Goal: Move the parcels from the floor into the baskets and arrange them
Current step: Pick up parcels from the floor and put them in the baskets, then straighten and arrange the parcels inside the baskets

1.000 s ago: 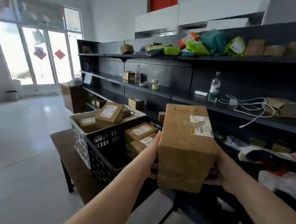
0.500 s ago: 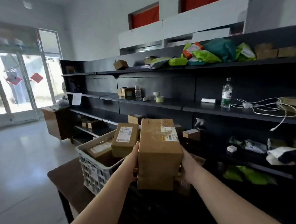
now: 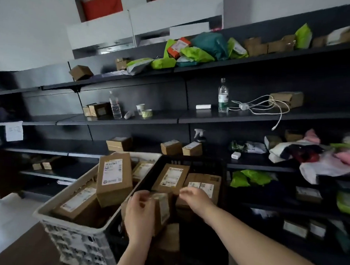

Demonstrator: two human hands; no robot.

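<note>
You are at the placing step: the brown parcel [image 3: 162, 210] sits low at the near end of the black basket [image 3: 195, 160], beside the white basket [image 3: 74, 222] on the table [image 3: 22, 248]. Your left hand [image 3: 139, 215] curls round its near side; your right hand [image 3: 195, 199] hovers just above with loosely bent fingers, holding nothing. The parcel seems to stand on end, long axis roughly upright, label facing right. Next, probably settle it snug against the labelled boxes behind.
</note>
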